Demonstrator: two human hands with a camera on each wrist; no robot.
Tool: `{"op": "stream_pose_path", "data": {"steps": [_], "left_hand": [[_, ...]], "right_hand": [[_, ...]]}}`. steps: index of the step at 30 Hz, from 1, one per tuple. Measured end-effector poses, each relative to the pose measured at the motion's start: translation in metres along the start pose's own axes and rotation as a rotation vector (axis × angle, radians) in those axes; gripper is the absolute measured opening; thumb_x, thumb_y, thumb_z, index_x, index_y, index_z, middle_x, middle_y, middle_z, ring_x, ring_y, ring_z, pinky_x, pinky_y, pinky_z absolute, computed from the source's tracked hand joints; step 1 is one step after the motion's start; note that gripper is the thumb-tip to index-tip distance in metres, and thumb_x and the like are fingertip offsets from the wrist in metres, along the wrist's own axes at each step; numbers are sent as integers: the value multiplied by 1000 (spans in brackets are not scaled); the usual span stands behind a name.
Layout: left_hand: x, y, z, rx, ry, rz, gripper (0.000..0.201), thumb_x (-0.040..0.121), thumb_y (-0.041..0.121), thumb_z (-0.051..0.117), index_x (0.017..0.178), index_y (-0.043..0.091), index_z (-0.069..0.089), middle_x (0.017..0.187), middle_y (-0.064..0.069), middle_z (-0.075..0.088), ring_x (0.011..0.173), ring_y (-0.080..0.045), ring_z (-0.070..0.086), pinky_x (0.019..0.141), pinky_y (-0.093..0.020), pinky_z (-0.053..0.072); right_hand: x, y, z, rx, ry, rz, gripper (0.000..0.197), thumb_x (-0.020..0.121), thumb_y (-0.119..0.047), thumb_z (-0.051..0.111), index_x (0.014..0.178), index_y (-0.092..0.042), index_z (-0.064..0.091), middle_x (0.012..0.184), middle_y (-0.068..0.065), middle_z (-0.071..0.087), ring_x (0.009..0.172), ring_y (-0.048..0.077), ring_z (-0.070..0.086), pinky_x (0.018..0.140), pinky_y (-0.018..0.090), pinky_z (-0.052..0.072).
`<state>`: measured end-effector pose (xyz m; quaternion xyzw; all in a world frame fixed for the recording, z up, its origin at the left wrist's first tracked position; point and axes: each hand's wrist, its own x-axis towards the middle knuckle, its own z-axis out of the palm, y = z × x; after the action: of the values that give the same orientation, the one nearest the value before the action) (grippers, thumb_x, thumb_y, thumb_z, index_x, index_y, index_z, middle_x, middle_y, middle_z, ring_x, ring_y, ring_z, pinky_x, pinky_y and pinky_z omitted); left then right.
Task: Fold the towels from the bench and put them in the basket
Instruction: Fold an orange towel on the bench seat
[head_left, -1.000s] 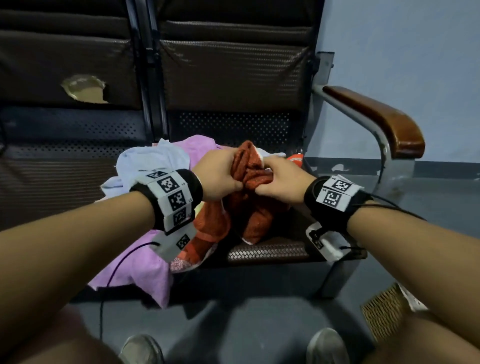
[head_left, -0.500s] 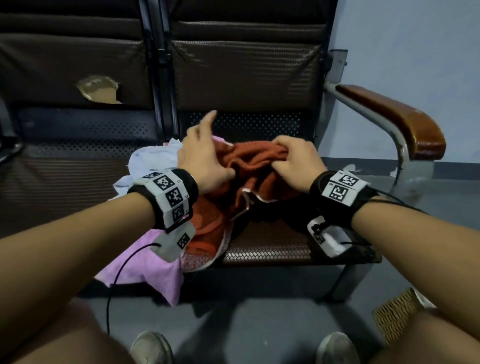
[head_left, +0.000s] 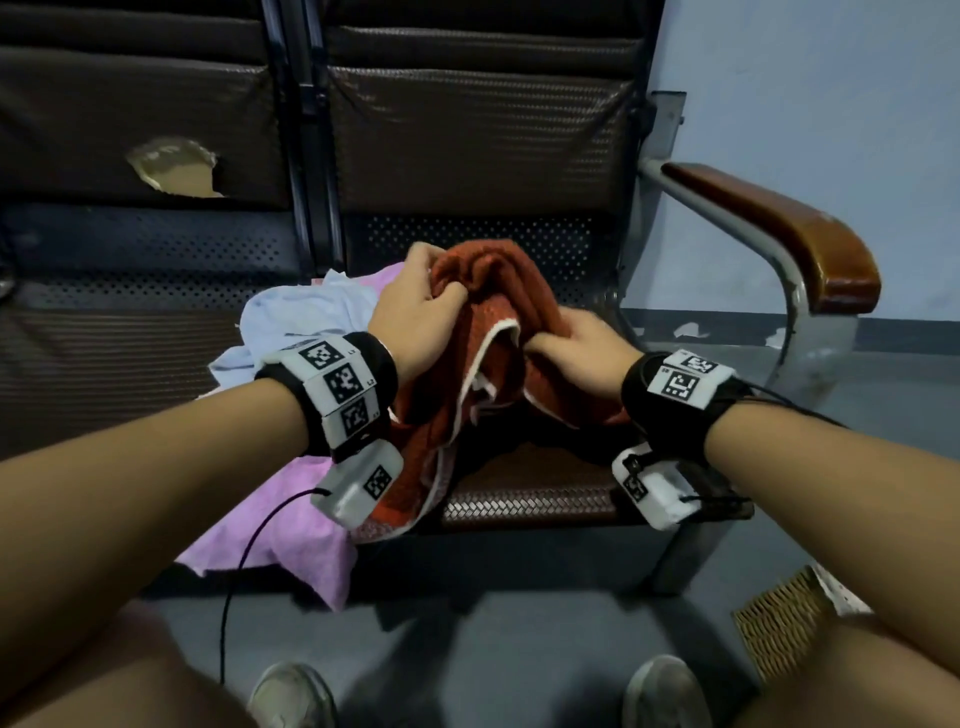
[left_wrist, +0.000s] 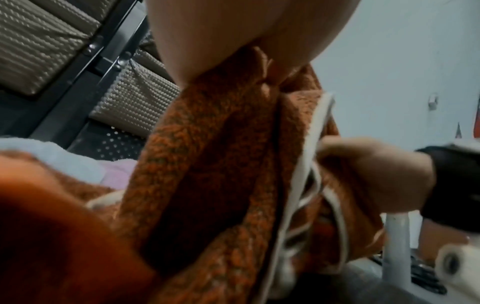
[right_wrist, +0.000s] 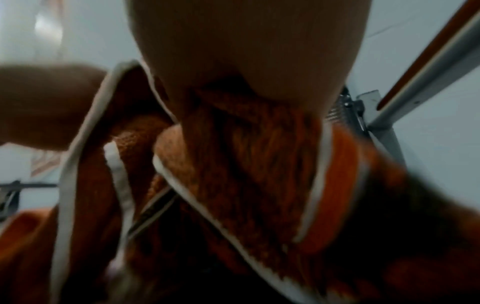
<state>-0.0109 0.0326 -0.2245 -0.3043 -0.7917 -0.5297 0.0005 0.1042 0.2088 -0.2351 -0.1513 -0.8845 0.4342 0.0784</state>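
Head view: left hand (head_left: 415, 317) is gripping a bunched fold of the orange towel (head_left: 488, 291) with curled fingers, lifting it above the bench (head_left: 530, 499) seat. Right hand (head_left: 576, 348) at 3 o'clock of the left, lower, is pinching the towel's white-trimmed edge. Towel is hanging crumpled, long axis running roughly 12 to 6 o'clock, lower end draping toward 7 o'clock over the seat front. Pink towel (head_left: 280, 525) and light blue towel (head_left: 306, 322) are lying at 9 o'clock of it. Basket (head_left: 779, 623) is sitting on the floor at 4 o'clock.

Left wrist view: left hand (left_wrist: 244, 37) is clamping the towel (left_wrist: 207, 154) top, cloth hanging down toward 6 o'clock; right hand (left_wrist: 374, 174) is holding the trim at 3 o'clock.

Right wrist view: right hand (right_wrist: 246, 51) is closing on the towel (right_wrist: 246, 164), white trim running down; fingers hidden by cloth, picture blurred.
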Motion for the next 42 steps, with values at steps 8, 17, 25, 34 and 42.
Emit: {"op": "stream_pose_path", "data": {"steps": [8, 17, 25, 34, 42], "left_hand": [[-27, -10, 18, 22, -404, 82, 70, 71, 30, 79, 128, 29, 39, 115, 12, 60, 99, -1, 63, 87, -19, 50], [-6, -10, 15, 260, -7, 146, 16, 101, 22, 54, 101, 21, 70, 91, 3, 69, 95, -19, 64, 75, -19, 33], [-5, 17, 24, 97, -43, 156, 18, 104, 26, 42, 97, 16, 56, 84, 5, 61, 83, -15, 58, 80, -34, 44], [-1, 3, 14, 345, -193, 27, 16, 90, 29, 67, 96, 16, 59, 100, -3, 71, 97, -23, 65, 86, -33, 49], [12, 15, -2, -244, 91, -329, 40, 91, 4, 31, 117, 10, 62, 113, -22, 66, 101, -40, 67, 81, -54, 59]], "right_hand": [[5, -22, -4, 400, 99, 110, 40, 65, -31, 64, 86, 1, 75, 83, 17, 74, 78, 27, 68, 81, 43, 54], [12, 11, -18, -324, 323, -6, 59, 74, -51, 65, 126, -32, 43, 112, 0, 55, 102, 22, 58, 90, 35, 46], [4, -11, 6, -437, 218, -189, 21, 91, -41, 58, 101, -24, 64, 98, 0, 70, 96, 24, 64, 86, 44, 52], [1, -14, -8, -153, 396, -378, 5, 102, -27, 44, 103, -23, 42, 66, -7, 53, 59, 8, 53, 62, 34, 43], [-11, -15, -3, -452, 10, -526, 39, 90, -4, 53, 125, -20, 53, 102, -1, 62, 93, 15, 60, 88, 32, 46]]}}
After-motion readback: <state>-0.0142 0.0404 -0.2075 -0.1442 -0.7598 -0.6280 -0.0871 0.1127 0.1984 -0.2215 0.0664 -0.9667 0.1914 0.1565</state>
